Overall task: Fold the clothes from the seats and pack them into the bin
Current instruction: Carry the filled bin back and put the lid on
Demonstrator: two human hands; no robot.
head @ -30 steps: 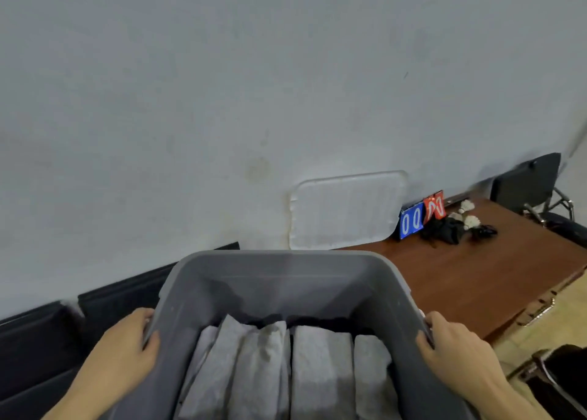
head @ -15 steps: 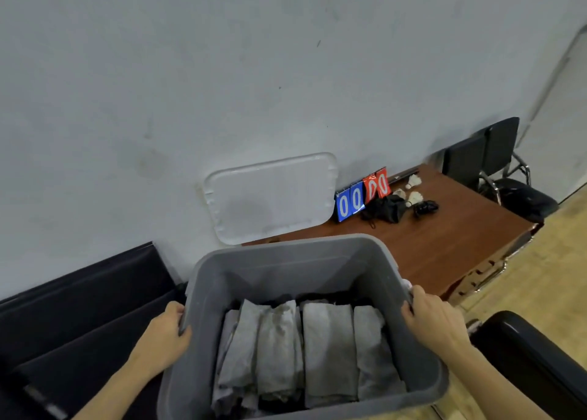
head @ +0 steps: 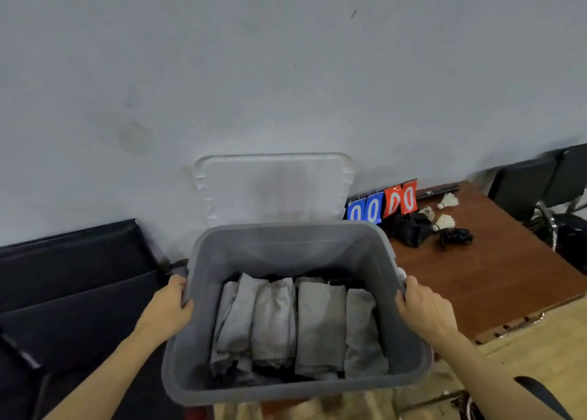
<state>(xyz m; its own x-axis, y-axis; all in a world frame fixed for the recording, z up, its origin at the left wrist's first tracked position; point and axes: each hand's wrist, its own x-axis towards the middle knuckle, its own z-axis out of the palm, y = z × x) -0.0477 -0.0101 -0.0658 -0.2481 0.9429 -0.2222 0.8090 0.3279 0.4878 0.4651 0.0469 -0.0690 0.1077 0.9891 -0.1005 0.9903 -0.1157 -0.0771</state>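
Grey plastic, the bin (head: 295, 251) fills the lower centre of the frame with its long axis running away from the person toward the wall, folded grey clothes (head: 298, 321) rowed side by side inside it. The left hand (head: 168, 311) and right hand (head: 424, 313) are each clamped on an opposite long rim, equally near. The clear lid (head: 273, 187) leans on the wall just beyond, beside the brown desk (head: 495, 270) at right, so any setting down likely goes forward.

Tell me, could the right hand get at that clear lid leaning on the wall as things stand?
Probably not right now: the right hand grips the grey bin's rim, and the bin sits between it and the lid. Letting go would likely free it.
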